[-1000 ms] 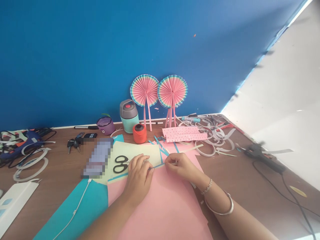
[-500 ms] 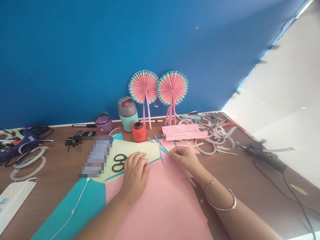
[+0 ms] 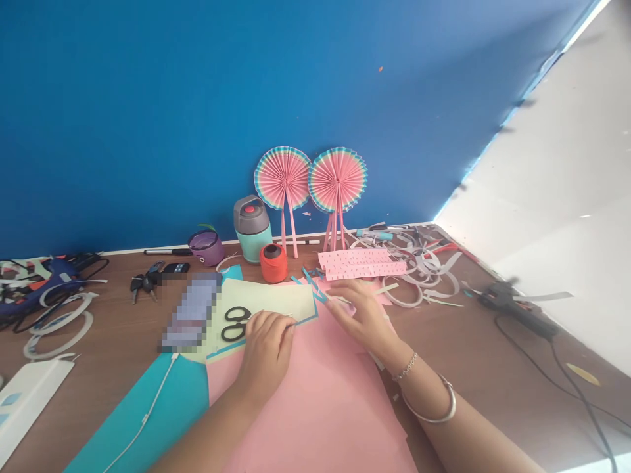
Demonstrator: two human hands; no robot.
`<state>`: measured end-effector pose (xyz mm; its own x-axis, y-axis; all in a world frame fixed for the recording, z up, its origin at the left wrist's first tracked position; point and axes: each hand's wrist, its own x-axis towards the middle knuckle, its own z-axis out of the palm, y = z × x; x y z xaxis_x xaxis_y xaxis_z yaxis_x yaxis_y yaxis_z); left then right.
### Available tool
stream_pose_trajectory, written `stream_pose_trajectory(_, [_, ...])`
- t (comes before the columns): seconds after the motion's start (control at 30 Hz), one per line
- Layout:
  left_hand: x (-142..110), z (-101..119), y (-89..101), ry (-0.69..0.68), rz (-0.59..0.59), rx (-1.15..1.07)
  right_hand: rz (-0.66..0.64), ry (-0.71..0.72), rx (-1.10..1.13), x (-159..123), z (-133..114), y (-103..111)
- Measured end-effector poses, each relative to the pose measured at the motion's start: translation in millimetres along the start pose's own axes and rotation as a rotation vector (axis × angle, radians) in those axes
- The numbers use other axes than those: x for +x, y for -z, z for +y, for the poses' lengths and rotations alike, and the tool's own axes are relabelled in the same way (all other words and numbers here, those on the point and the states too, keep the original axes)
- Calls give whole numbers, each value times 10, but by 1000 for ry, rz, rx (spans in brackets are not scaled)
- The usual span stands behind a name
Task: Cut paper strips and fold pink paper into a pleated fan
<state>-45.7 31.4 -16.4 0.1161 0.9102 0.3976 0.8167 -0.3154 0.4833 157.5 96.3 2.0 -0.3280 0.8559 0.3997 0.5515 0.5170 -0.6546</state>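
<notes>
My left hand [image 3: 266,345] rests palm down on the layered paper, fingers lightly bent and lying on the sheets. Beneath it are a cream sheet [image 3: 276,297] with a blue strip [image 3: 224,349] along its near edge and a large pink sheet [image 3: 315,401]. Black-handled scissors [image 3: 235,323] lie on the cream sheet, their blades mostly covered by my left hand. Over the far right part of the pink sheet, my right hand [image 3: 362,318] has its fingers stretched and thumb apart, with nothing visible in its grasp. Narrow blue paper strips [image 3: 315,289] lie just beyond its fingertips.
Two pleated paper fans [image 3: 283,180] lean on the blue wall, behind a red thread spool [image 3: 274,264] and a turquoise flask [image 3: 253,230]. Dotted pink folded paper [image 3: 362,263] and curled white strips [image 3: 434,266] lie right; a phone [image 3: 192,312] lies left. A glue gun [image 3: 517,309] sits far right.
My right hand has gone from a pinch by the blue strips to spread fingers and moved slightly toward me. My left hand stays in place on the paper.
</notes>
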Motion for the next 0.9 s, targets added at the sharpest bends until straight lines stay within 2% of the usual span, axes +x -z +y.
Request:
stream_pose_trajectory(0.13, [-4, 35, 31, -30, 26, 10, -226, 20, 153, -57, -105, -55])
stream_pose_trajectory(0.3, [23, 28, 148, -19, 8, -13, -201, -67, 209, -77, -94, -68])
stream_pose_trajectory(0.4, [90, -29, 256, 166, 91, -154, -175, -183, 313, -54, -76, -22])
stream_pose_trajectory(0.5, [177, -82, 365, 447, 239, -470, -127, -313, 450, -26, -40, 9])
stream_pose_trajectory(0.6, [232, -82, 426, 650, 338, -793, -148, -350, 637, -14, -11, -7])
stream_pose_trajectory(0.67, [236, -55, 432, 713, 321, -918, -223, -344, 733, -15, -8, -31])
stream_pose_trajectory(0.73, [228, -32, 425, 704, 240, -987, -251, -326, 756, -13, -5, -41])
stream_pose_trajectory(0.83, [229, -46, 436, 629, 170, -1077, -184, -267, 627, -2, 20, 4])
stream_pose_trajectory(0.9, [245, -86, 471, 634, 134, -1135, -191, -189, 473, 1, 38, 58])
